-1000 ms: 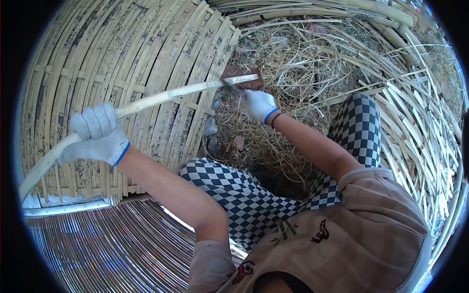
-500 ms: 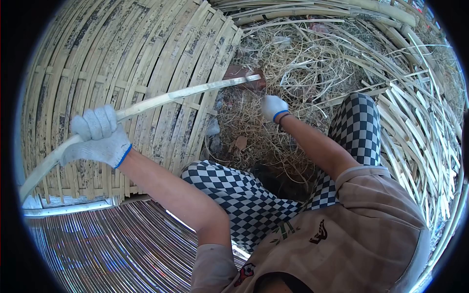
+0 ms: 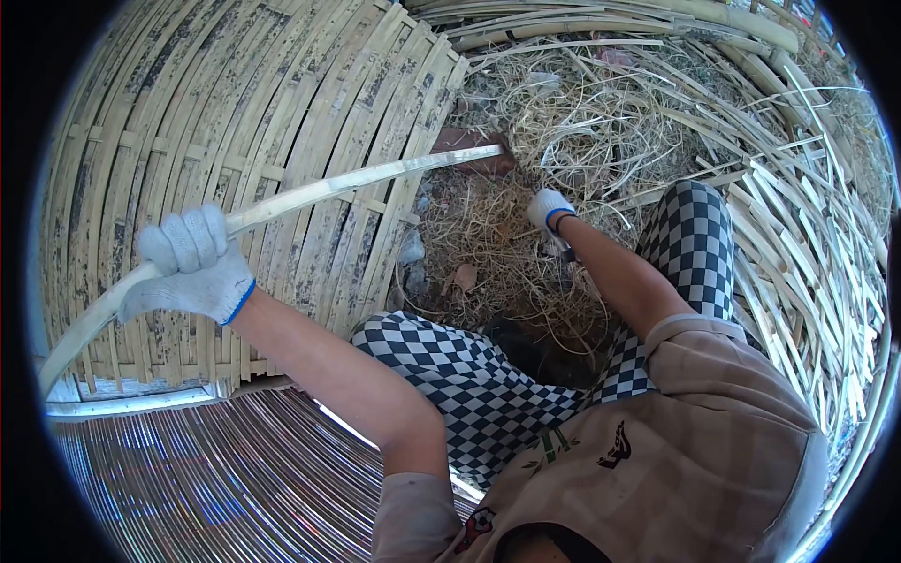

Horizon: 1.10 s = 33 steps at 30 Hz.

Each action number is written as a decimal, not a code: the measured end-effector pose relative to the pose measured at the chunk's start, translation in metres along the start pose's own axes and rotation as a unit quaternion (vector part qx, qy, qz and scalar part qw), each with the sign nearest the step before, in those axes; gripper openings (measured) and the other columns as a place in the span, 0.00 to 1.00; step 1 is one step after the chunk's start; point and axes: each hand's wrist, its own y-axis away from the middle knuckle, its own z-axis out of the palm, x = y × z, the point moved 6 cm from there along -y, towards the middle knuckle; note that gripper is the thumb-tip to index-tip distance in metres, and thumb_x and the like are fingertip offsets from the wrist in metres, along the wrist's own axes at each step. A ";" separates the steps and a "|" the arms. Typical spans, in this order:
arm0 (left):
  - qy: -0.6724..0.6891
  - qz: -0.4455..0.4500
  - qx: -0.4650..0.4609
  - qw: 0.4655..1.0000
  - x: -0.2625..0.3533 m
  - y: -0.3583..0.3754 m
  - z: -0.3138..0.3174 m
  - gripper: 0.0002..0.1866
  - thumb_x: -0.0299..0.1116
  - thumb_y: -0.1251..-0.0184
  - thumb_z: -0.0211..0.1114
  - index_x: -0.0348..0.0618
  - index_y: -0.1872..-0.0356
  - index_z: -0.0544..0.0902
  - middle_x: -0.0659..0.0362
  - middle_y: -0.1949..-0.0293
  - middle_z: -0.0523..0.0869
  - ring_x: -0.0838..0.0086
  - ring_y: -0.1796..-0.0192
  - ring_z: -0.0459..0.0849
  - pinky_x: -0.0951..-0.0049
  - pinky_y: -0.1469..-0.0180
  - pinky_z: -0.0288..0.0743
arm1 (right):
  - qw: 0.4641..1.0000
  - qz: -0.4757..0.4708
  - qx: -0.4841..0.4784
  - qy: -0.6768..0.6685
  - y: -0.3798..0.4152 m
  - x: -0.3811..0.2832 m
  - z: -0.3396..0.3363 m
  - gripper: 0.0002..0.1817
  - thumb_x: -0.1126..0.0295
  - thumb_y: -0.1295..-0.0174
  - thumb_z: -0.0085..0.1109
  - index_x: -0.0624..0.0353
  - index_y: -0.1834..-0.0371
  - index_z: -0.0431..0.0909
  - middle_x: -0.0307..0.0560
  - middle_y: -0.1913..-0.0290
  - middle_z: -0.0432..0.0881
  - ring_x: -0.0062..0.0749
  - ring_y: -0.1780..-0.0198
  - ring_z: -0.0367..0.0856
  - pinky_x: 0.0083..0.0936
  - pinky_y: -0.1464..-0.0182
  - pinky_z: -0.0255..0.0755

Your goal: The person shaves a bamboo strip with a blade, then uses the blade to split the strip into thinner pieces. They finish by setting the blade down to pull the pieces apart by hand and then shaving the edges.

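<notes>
A long, pale bamboo strip (image 3: 328, 188) curves across a slatted bamboo panel. My left hand (image 3: 190, 258), in a white glove with a blue cuff, is wrapped round the strip near its lower left end. The strip's far end rests over a reddish-brown block (image 3: 469, 161) on the ground. To the right of that end is my right hand (image 3: 551, 208), gloved too and closed. It grips what looks like a knife, mostly hidden by the hand and hard to make out against the straw. The right hand is apart from the strip.
The slatted bamboo panel (image 3: 235, 113) fills the upper left. Loose shavings (image 3: 601, 131) cover the ground ahead. Many split strips (image 3: 798, 272) lie piled at the right, and bamboo poles (image 3: 657, 19) run along the back. My checkered trouser legs (image 3: 690, 239) flank the work spot.
My right hand has drawn back to the right and slightly down, away from the strip's end, where a dark blade-like shape showed earlier. My left hand and the strip have hardly moved.
</notes>
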 end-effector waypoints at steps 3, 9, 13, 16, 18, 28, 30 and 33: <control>0.004 -0.005 -0.009 1.000 -0.001 -0.001 0.001 0.45 0.96 0.58 0.41 0.59 0.86 0.58 0.70 0.89 0.54 0.82 0.88 0.48 0.76 0.82 0.41 | 0.991 0.071 0.025 -0.107 -0.004 -0.005 -0.019 0.18 0.63 0.31 0.54 0.58 0.49 0.90 0.62 0.54 0.90 0.57 0.52 0.91 0.45 0.49 0.85; -0.030 0.019 0.021 0.999 0.002 -0.011 0.003 0.46 0.96 0.54 0.33 0.57 0.86 0.58 0.69 0.89 0.53 0.80 0.86 0.49 0.74 0.81 0.43 | 0.970 0.065 0.130 -0.195 0.022 -0.038 -0.090 0.19 0.59 0.30 0.55 0.61 0.54 0.91 0.62 0.53 0.90 0.56 0.48 0.90 0.46 0.45 0.84; 0.028 0.020 0.023 0.999 0.000 -0.014 0.008 0.45 0.93 0.47 0.35 0.56 0.85 0.59 0.68 0.87 0.56 0.79 0.84 0.52 0.72 0.78 0.45 | 0.927 0.071 0.203 -0.306 0.050 -0.064 -0.131 0.22 0.56 0.27 0.52 0.62 0.57 0.89 0.65 0.56 0.90 0.59 0.50 0.89 0.48 0.46 0.83; 0.061 -0.026 -0.018 0.998 -0.009 -0.015 0.022 0.43 0.88 0.40 0.35 0.55 0.84 0.60 0.68 0.85 0.57 0.79 0.83 0.52 0.72 0.76 0.46 | 0.909 0.028 0.260 -0.323 0.076 -0.090 -0.166 0.20 0.55 0.24 0.51 0.62 0.54 0.85 0.63 0.62 0.89 0.59 0.55 0.89 0.51 0.52 0.82; 0.017 -0.025 -0.001 1.000 -0.011 -0.016 0.025 0.40 0.84 0.35 0.39 0.56 0.83 0.60 0.69 0.85 0.56 0.80 0.82 0.50 0.72 0.77 0.44 | 0.892 -0.020 0.304 -0.333 0.095 -0.108 -0.193 0.18 0.56 0.24 0.54 0.61 0.49 0.83 0.62 0.66 0.87 0.60 0.59 0.88 0.52 0.57 0.81; -0.248 0.098 0.364 0.893 -0.015 -0.011 0.020 0.34 0.70 0.22 0.50 0.58 0.82 0.57 0.70 0.85 0.49 0.78 0.82 0.43 0.73 0.78 0.40 | 0.899 0.062 0.258 -0.348 0.053 -0.077 -0.136 0.14 0.62 0.30 0.60 0.60 0.55 0.89 0.62 0.62 0.89 0.57 0.56 0.89 0.49 0.53 0.83; -0.252 0.100 0.378 0.885 -0.011 -0.004 0.012 0.34 0.69 0.22 0.51 0.58 0.82 0.57 0.70 0.85 0.49 0.78 0.82 0.43 0.73 0.78 0.40 | 0.995 -0.088 0.039 0.039 0.023 -0.053 -0.087 0.15 0.63 0.32 0.57 0.57 0.59 0.91 0.58 0.54 0.91 0.51 0.51 0.91 0.42 0.48 0.85; -0.227 0.089 0.330 0.912 -0.012 -0.012 0.008 0.34 0.71 0.22 0.50 0.58 0.82 0.58 0.70 0.85 0.50 0.78 0.82 0.43 0.73 0.79 0.40 | 0.980 0.020 0.136 -0.141 0.018 -0.051 -0.096 0.20 0.57 0.27 0.54 0.61 0.54 0.90 0.65 0.56 0.90 0.56 0.50 0.90 0.47 0.47 0.84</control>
